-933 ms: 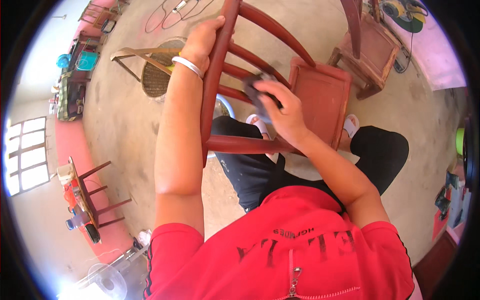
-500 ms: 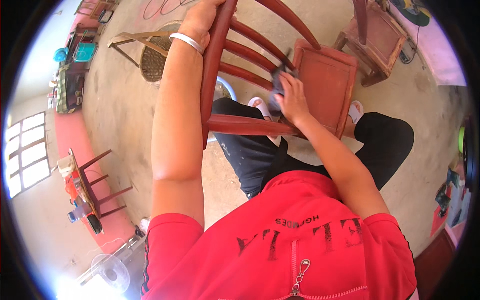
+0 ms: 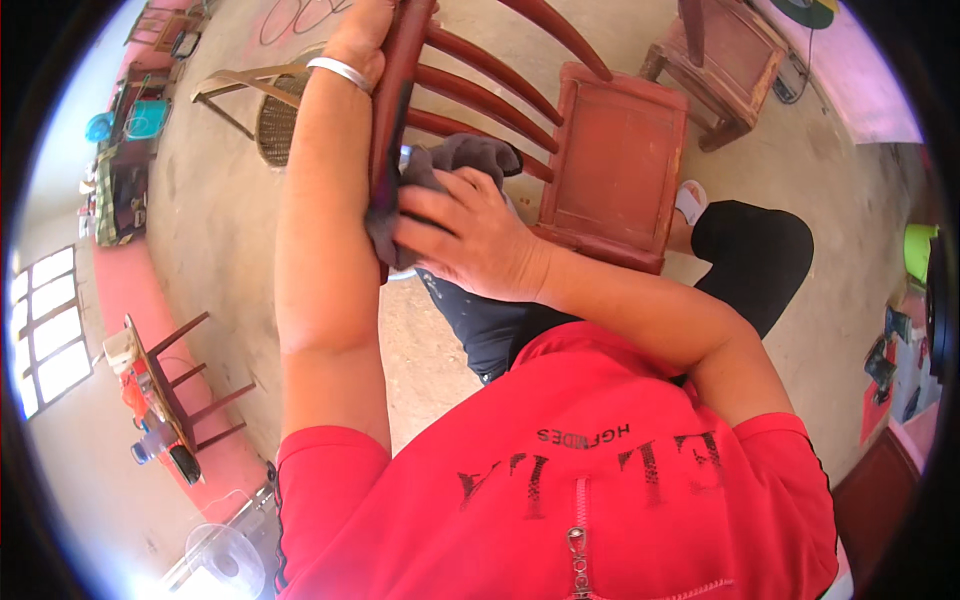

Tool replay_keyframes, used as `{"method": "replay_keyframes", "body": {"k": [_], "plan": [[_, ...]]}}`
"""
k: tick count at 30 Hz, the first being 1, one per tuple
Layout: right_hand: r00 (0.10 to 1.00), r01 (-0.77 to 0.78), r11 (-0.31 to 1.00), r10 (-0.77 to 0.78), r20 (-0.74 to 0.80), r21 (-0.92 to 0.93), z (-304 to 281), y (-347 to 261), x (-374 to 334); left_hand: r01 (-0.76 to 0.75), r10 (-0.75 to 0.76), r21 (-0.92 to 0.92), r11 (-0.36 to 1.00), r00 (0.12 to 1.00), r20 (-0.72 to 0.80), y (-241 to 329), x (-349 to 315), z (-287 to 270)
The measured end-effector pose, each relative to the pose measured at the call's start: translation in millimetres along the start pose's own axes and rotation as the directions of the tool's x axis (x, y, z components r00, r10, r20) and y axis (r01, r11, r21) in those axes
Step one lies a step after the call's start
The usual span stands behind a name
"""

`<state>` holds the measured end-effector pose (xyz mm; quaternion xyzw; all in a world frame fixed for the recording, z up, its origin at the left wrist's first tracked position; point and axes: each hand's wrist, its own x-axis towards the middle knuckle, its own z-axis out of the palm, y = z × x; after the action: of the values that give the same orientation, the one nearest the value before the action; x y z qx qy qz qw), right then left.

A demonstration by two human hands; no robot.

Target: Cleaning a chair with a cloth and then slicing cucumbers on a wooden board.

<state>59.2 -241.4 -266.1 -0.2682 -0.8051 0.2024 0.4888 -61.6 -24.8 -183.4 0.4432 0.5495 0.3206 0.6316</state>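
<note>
A reddish-brown wooden chair (image 3: 620,150) is tilted toward me, its slatted back reaching up to the left. My left hand (image 3: 362,35) is wrapped round the far end of the chair's top rail; its fingertips are partly cut off by the upper edge. My right hand (image 3: 470,230) presses a dark grey cloth (image 3: 470,155) around the near end of that rail. The rail looks darker and wet beside the cloth. Behind the cloth, part of the lower slat and the near post are hidden.
Another worn wooden chair (image 3: 735,65) stands at the far right. A wicker basket with a wooden handle (image 3: 278,120) sits on the floor beyond my left arm. By the left wall is a small table (image 3: 160,385) with items on it. My legs are under the chair.
My right hand has moved left with the cloth, from the slats near the seat to the near end of the top rail. The chair has shifted slightly left in view.
</note>
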Motion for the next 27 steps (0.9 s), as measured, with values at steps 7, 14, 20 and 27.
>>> {"method": "replay_keyframes", "body": {"k": [7,14,20,27], "plan": [[0.960,0.159,0.980,-0.125,0.253,-0.123,-21.3,45.0,-102.7,0.034,-0.025,0.079,0.996,0.993,-0.117,6.3,-6.2,1.2],[0.777,0.113,0.930,0.137,0.614,-0.349,-80.5,102.9,-225.8,0.031,-0.004,0.157,0.987,0.986,-0.168,6.2,-2.6,13.3],[0.837,-0.392,0.911,0.410,0.362,-0.127,-95.0,77.1,-145.8,-0.398,0.924,0.913,0.093,0.375,0.069,-8.9,-40.1,40.2],[0.603,-0.739,0.339,0.718,0.347,0.582,-140.7,16.4,-45.0,-0.026,-0.031,0.354,0.935,0.988,0.153,-141.5,-243.3,100.5]]}}
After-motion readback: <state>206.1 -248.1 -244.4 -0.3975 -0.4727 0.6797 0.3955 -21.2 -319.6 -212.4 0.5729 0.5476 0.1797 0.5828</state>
